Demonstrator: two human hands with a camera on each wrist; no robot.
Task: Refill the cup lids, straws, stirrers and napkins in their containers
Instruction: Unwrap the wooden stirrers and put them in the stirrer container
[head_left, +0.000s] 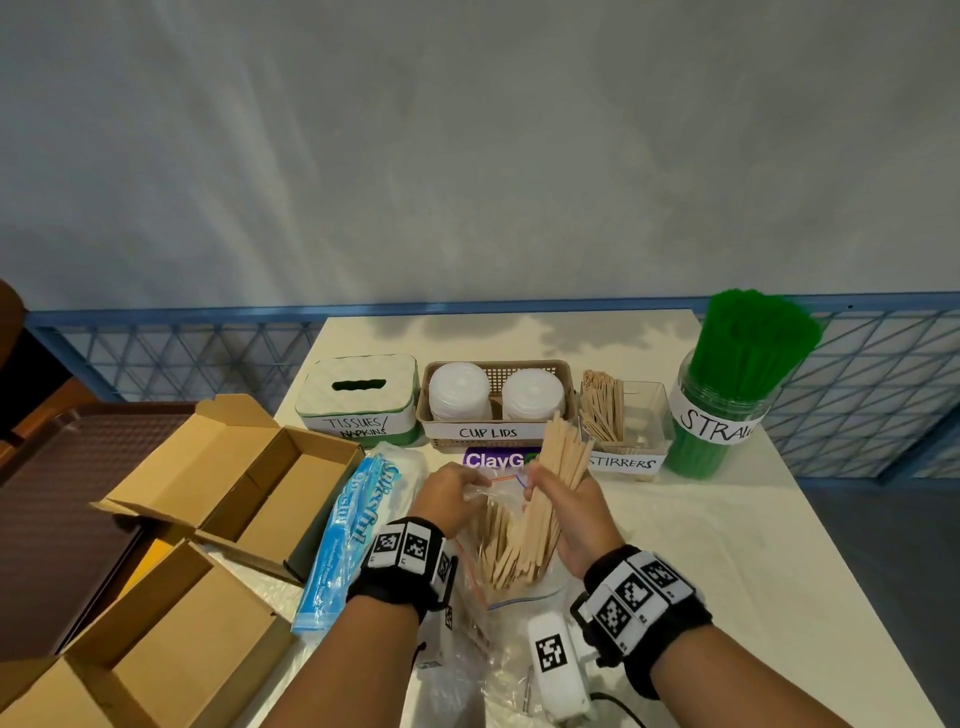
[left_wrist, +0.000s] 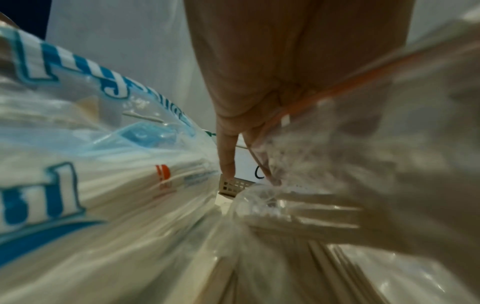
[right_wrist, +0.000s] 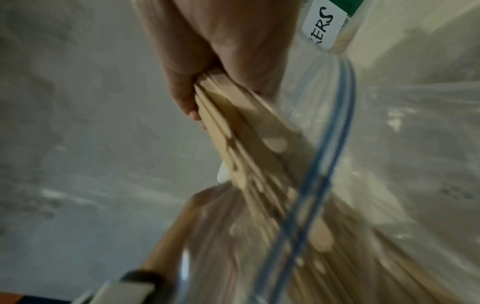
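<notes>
Your right hand (head_left: 558, 512) grips a bundle of flat wooden stirrers (head_left: 553, 488), long axis leaning up and forward. Your left hand (head_left: 451, 496) pinches the clear zip bag's rim (head_left: 493, 486). The clear STIRRERS box (head_left: 631, 431) lies ahead-right, nearer your right hand.

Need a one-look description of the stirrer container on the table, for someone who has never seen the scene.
Along the table's far edge stands a row of four labelled containers. The stirrer container is third from the left, between the lid basket and the straw jar. It alone is a clear box, holding thin wooden sticks, with a white label reading STIRRERS.
</notes>
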